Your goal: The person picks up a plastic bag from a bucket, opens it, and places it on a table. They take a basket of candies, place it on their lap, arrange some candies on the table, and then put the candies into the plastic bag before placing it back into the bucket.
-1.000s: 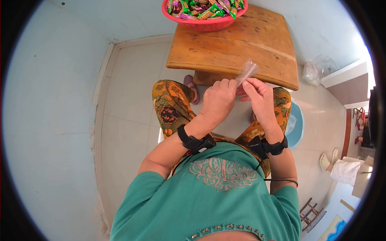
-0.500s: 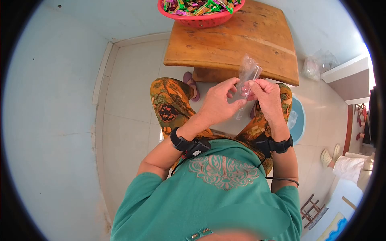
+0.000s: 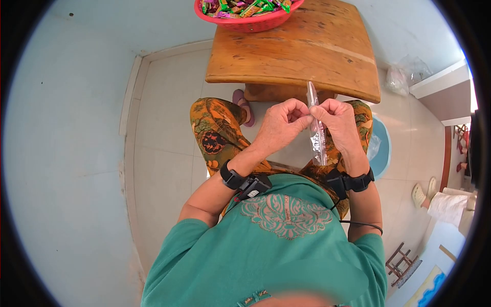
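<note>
A clear plastic bag (image 3: 317, 145) hangs narrow and upright between my hands, over my lap and short of the table's front edge. My right hand (image 3: 335, 119) pinches it with thumb and forefinger near its middle. The fingertips of my left hand (image 3: 286, 122) are closed on the same bag from the other side, the two thumbs nearly meeting. Its upper end points toward the table and its lower end reaches down by my right thigh. Whatever print or content the bag has is too small to make out.
A wooden table (image 3: 291, 59) stands ahead, bearing a red plastic basket (image 3: 250, 24) of wrapped sweets (image 3: 243, 7). On the floor at right sits a blue basin (image 3: 381, 148). Farther right are a plastic bag (image 3: 397, 80), a small stool (image 3: 401, 263) and another person's foot in a pale clog (image 3: 419, 196).
My left hand has moved in to the right and closed on the plastic bag. The bag, spread and crumpled before, is now drawn narrow and straighter.
</note>
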`<state>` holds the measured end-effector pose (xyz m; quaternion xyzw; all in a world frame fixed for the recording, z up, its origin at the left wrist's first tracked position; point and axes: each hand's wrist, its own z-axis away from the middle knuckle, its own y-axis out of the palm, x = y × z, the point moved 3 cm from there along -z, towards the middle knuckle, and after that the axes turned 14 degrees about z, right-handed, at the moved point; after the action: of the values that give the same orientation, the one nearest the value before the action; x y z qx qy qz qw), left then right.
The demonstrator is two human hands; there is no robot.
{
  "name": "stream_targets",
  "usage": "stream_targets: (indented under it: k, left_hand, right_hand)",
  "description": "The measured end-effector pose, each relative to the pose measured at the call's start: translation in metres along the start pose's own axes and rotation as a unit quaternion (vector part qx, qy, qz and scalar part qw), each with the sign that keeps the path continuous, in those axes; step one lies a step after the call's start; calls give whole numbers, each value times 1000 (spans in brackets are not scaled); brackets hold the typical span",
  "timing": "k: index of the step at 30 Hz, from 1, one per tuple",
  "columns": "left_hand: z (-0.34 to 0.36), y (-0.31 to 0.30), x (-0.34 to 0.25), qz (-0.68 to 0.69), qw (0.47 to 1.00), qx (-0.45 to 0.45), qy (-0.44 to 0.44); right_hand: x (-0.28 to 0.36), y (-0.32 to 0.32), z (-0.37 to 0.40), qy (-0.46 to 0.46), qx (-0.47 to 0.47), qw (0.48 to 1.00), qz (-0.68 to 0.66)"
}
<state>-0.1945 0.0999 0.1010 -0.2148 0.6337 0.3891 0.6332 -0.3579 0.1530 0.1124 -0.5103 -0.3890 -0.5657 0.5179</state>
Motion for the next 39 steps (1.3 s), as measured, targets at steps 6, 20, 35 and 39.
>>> stream_targets:
  k: [6, 20, 35, 39]
  left_hand:
    - [1, 3, 9, 59, 997, 14, -38]
    - [-1, 3, 22, 29, 999, -35, -30]
    - [1, -19, 21, 114, 984, -103, -86]
    - [3, -31, 13, 116, 979, -146, -88]
  right_hand:
    - [-13, -1, -1, -1, 1, 1000, 0]
    - [-17, 6, 1, 3, 49, 997, 58]
    - [-30, -6, -2, 48, 22, 996, -69]
    - [-28, -12, 0, 37, -17, 999, 4]
